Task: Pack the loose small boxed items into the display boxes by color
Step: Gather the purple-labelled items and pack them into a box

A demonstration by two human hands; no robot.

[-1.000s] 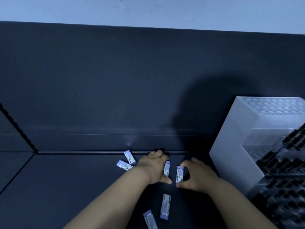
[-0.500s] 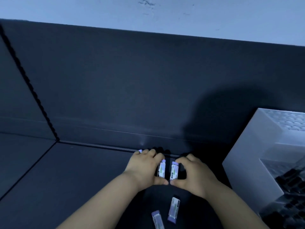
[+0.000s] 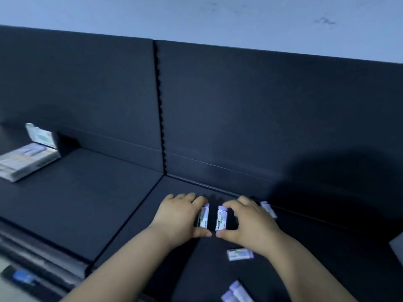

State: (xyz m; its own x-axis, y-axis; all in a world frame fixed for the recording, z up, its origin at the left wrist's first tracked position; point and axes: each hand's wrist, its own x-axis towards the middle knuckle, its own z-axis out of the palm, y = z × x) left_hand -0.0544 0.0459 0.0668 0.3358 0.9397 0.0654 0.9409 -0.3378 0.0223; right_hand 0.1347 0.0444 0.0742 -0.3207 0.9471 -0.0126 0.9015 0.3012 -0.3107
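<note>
Left hand (image 3: 178, 214) pinching purple box (image 3: 204, 217), right hand (image 3: 248, 223) pinching second purple box (image 3: 221, 218), both lengthwise away from person

Two small white boxes with purple ends stand side by side, just apart: one (image 3: 204, 217) under the left hand's fingers, the other (image 3: 221, 219) pinched by the right. Another (image 3: 239, 254) lies flat nearer, one (image 3: 268, 209) farther right, two (image 3: 236, 292) at the near edge. Far left sit what may be display boxes (image 3: 26, 159), blurred.
</note>
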